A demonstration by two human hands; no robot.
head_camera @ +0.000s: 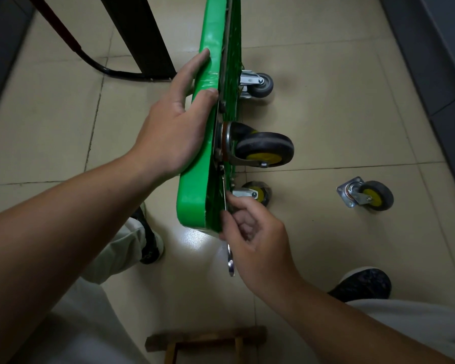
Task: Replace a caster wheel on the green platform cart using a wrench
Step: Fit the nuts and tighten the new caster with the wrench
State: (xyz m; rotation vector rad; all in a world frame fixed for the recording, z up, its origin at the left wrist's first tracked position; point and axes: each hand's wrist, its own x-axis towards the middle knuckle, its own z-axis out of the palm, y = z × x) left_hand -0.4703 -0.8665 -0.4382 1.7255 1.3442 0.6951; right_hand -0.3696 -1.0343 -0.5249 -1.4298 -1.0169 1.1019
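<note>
- The green platform cart point(195, 200) is tipped up on its side on the tile floor point(326, 114), underside facing right. Its far end runs out of the top of the shot.
- Left hand point(174, 132) is clamped over the cart's upper rim. The thumb and one finger lie on the green edge, and the other fingers disappear behind the deck.
- Right hand point(255, 240) is pinching a wrench point(231, 264) down by the near corner, fingers curled round the shank.
- You only see the wrench's shiny tail end below the hand and a thin sliver running up along the underside. Can't make out its head or which bolt it's on.
- Black caster with a yellow hub point(264, 149) is on the underside, just above the wrench. Its mounting plate is edge-on, so the bolts are hard to read.
- A smaller yellow-hub caster point(255, 193) is half hidden behind the right hand's fingers. A grey caster point(258, 84) sits further up.
- Loose caster point(365, 197) is lying on the floor, well off to the right.
- A wooden stool point(208, 342) is cut off at the bottom edge.
</note>
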